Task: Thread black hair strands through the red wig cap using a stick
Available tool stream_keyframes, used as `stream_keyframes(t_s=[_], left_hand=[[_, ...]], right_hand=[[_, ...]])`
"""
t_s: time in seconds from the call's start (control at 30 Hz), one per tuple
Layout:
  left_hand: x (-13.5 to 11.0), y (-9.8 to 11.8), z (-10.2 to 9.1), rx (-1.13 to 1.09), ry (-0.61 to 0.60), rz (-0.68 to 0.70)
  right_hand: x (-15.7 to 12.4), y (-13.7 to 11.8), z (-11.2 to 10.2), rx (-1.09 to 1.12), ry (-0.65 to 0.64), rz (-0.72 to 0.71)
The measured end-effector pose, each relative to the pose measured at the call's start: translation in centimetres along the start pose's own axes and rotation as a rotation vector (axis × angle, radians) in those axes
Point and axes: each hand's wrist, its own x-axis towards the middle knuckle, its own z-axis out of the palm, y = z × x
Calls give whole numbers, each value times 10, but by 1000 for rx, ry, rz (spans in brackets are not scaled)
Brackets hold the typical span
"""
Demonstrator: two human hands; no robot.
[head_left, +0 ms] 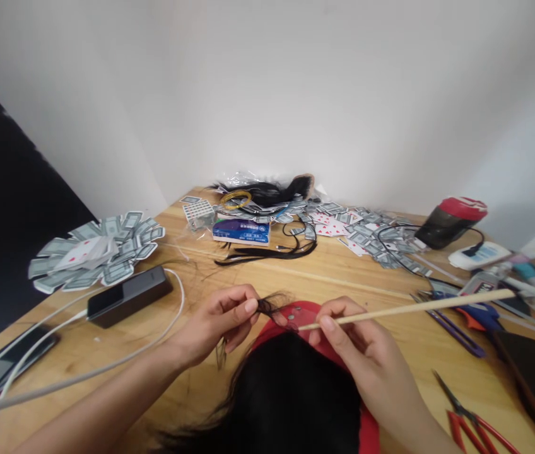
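The fingers [243,310] of your left hand [223,320] were pinched together on a thin lock of black hair [266,306], while your right hand [366,343] gripped a slender wooden stick [438,305] between thumb and bent fingers, its tip at fine strands over the red base [308,307]. The black hairpiece [291,391] lay over that base, directly in front of you on the desk [243,277]. You seemed to be at the step of working strands near the base's far edge; the next move likely called for light left-hand tension and a steady tip. Red-handled pliers [467,414] lay right of your right hand, playing cards [88,251] well off to the left.
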Motion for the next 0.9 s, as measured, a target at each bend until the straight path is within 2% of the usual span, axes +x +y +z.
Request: stream_keyframes(t_s=[0.2, 0.33, 0.63, 0.9], left_hand=[[1, 0, 2, 11, 9, 22], [2, -1, 0, 48, 3, 27], [5, -3, -1, 101, -43, 14], [4, -3, 1, 143, -98, 2]], right_hand=[[0, -1, 1, -20, -19, -19], [-1, -1, 1, 31, 2, 23], [1, 0, -3, 83, -1, 56], [2, 1, -1, 16, 47, 108]])
